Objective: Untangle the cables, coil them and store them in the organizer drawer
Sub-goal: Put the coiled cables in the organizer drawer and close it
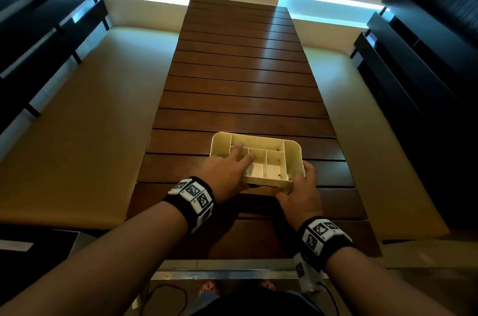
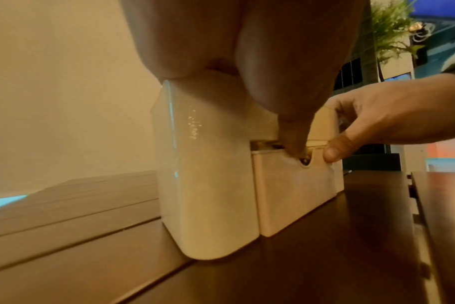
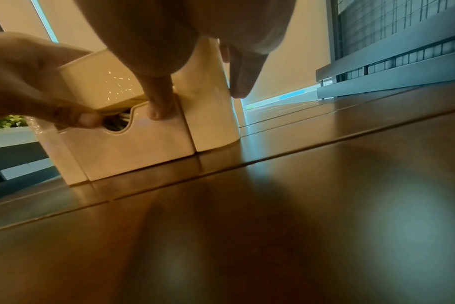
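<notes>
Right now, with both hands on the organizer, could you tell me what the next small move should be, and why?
Probably press the drawer the rest of the way in. It stands slightly proud of the organizer, cables already show through its notch, and both thumbs sit on its front edge. The left hand rests on top, bracing the organizer; the right hand holds its right end.

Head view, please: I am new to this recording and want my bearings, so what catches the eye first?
A cream organizer with open compartments on top stands near the front of a long, dark slatted wooden table. The left hand lies across its top, and the right hand holds its near right corner. In the wrist views both thumbs rest at the notched drawer front low on its near face, with cables showing through the notch.
</notes>
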A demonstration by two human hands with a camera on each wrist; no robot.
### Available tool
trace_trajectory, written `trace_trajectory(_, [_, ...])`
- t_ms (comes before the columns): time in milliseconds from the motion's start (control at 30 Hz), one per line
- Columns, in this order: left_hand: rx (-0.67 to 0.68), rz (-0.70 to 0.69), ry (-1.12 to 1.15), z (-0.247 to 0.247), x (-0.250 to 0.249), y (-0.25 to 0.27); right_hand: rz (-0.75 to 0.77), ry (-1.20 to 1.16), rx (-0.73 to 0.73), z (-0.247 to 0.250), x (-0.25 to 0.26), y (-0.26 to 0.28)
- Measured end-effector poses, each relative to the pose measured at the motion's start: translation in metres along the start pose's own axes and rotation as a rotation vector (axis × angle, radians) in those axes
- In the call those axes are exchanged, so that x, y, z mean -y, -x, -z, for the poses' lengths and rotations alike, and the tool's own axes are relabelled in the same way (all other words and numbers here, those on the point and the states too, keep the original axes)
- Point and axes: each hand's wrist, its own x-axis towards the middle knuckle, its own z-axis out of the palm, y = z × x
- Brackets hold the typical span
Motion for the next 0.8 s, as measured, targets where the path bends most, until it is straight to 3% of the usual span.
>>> trace_trajectory(167, [0.006,-0.036,0.010,-0.004,0.006,-0.003,0.046,0.042,0.008,-0.001,-0.004,-0.001])
trace_trajectory(300, [-0.005,-0.062,0.040,-0.007,0.008,-0.003,0.409,0.159,-0.159,0.007,-0.016,-0.008])
trace_trajectory(433, [0.017,-0.051,0.020,-0.005,0.009,-0.004,0.673,0.467,0.030,0.017,-0.006,-0.032])
trace_trajectory(533, [0.014,-0.041,-0.020,-0.004,0.009,-0.002,0.681,0.549,0.100,0.012,-0.004,-0.038])
trace_trajectory(700, [-0.090,0.024,-0.123,-0.004,0.015,0.000,0.680,0.572,0.087,0.009,-0.010,-0.039])
trace_trajectory(800, [-0.035,-0.002,-0.065,-0.013,0.022,-0.005,0.702,0.553,0.094,0.010,-0.011,-0.040])
